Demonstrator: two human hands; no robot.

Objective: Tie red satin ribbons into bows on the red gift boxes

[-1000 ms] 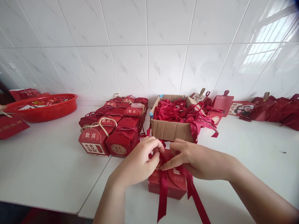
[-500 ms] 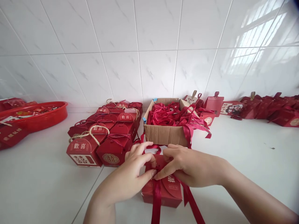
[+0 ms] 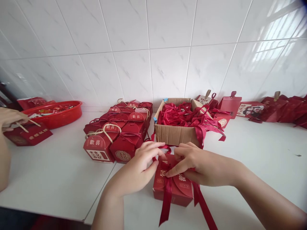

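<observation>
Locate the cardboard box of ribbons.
Head view, centre of the white counter: the cardboard box sits behind the left hand and right hand, with red gift boxes on its left.

A co-worker's hand [image 3: 11,118] comes in at the left edge, gripping a cord over a flat red box [image 3: 31,136]. Between the left hand [image 3: 139,171] and right hand [image 3: 203,166], the ribbon [image 3: 166,195] loop is drawn smaller.

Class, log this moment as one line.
left hand: pinching ribbon | right hand: pinching ribbon | red box: on white counter
</observation>
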